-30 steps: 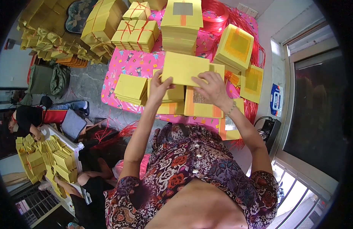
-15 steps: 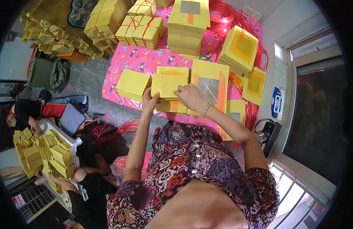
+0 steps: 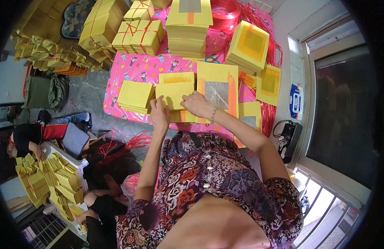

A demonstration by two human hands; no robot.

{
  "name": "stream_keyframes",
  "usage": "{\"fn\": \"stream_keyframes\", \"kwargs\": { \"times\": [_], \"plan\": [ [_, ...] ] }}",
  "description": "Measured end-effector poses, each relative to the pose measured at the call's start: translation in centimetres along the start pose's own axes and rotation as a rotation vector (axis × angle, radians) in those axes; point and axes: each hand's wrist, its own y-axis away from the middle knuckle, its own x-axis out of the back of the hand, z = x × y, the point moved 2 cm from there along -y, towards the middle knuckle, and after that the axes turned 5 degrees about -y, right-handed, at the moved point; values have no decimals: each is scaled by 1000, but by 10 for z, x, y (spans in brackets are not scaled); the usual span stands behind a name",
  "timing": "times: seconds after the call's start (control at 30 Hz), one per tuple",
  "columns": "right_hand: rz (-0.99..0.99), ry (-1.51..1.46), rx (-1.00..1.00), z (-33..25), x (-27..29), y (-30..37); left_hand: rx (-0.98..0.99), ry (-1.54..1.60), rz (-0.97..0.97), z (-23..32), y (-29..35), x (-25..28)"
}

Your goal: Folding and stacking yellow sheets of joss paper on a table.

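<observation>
A small stack of yellow paper sheets lies in front of me on the pink patterned table. At its lower left corner, my left hand touches the paper with fingers stretched and thumb apart. My right hand, wearing a bracelet, pinches the stack's right edge with bent fingers; the fingertips are partly hidden. Another yellow stack, slightly fanned, sits just left of my left hand. Beyond the middle stack shows a yellow sheet with an orange patch. A larger yellow sheet with a silver square lies beside my right hand.
Tied yellow bundles and a tall paper stack stand at the table's far side. Red plastic strands hang along the right edge. Co-workers handle folded yellow paper on a white table at lower left. A window is right.
My left hand has loosened from the stack's corner, its fingers now straighter. My right hand stays at the right edge. The whole view has shifted slightly. A co-worker's arm at lower left has moved.
</observation>
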Motion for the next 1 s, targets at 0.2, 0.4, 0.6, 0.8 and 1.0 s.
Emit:
{"fn": "stream_keyframes", "kwargs": {
  "times": [0.2,0.4,0.6,0.8,1.0],
  "plan": [
    [509,-345,183,-2,50,25,-244,-145,-93,-4,-10,-5],
    [250,-423,-116,33,77,106,-270,-115,-106,9,-22,11],
    [205,-315,-148,23,77,161,-340,11,-67,40,-22,28],
    [280,-320,-109,21,65,163,-630,401,-383,88,-6,31],
    [256,-343,-108,24,69,164,-636,286,-551,88,8,16]
  ]
}}
